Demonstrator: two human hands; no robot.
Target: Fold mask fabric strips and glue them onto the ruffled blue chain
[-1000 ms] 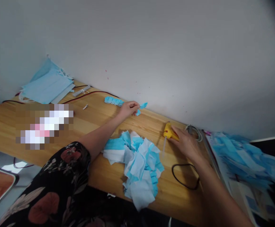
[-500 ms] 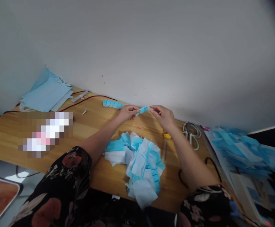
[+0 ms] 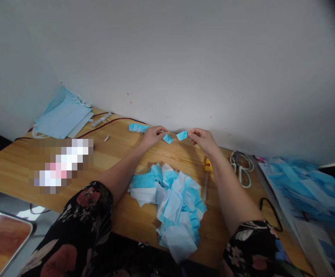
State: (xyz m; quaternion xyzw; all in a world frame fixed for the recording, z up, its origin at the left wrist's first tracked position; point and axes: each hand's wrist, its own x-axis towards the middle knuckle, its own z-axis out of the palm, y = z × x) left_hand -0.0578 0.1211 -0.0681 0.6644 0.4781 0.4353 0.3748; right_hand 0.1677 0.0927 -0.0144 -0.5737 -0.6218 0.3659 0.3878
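Observation:
Above the far part of the table, my left hand (image 3: 153, 136) is closed in a pinch, with a small blue fabric piece (image 3: 167, 138) at its fingertips. My right hand (image 3: 203, 140) pinches another small blue fabric piece (image 3: 181, 135). A gap shows between the two pieces; whether a thread joins them I cannot tell. Left of my left hand lies a pleated blue strip (image 3: 137, 127), partly hidden by that hand. Nearer to me is a loose heap of blue and white fabric pieces (image 3: 173, 209), lying between my forearms.
Blue face masks (image 3: 65, 115) are stacked at the back left. White-handled scissors (image 3: 244, 175) and a yellow-handled tool (image 3: 208, 165) lie by my right forearm. More blue fabric (image 3: 305, 188) is piled at far right. A wall (image 3: 167, 69) borders the table's back.
My right hand has turned, and the piece at its fingertips now shows blue instead of whitish. The piece at my left fingertips hangs lower. The whole view has shifted slightly.

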